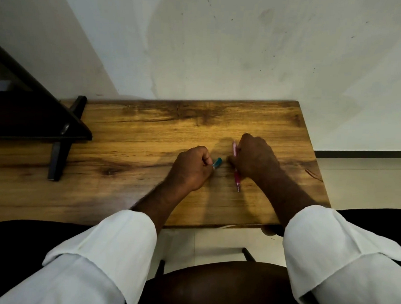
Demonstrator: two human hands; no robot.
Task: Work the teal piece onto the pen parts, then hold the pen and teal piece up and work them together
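Both hands down on the wooden surface (149,135)

My left hand (190,168) has a tight grip on a teal pen (217,163); my right hand (255,156) at 3 o'clock holds a pink pen (236,174) against the wood.

A wooden table (149,135) with a strong brown grain is seen across the middle of the view, its far edge set against a white wall (246,49) that is marked with smudges and small dark specks. A dark stand (34,115) is placed on the table's left part, and two black legs (60,153) of it are rested on the wood. Pale floor tiles (367,179) are shown to the right of the table, bordered by a dark skirting strip (366,153) along the wall. A dark rounded seat (222,290) is seen below the near table edge.
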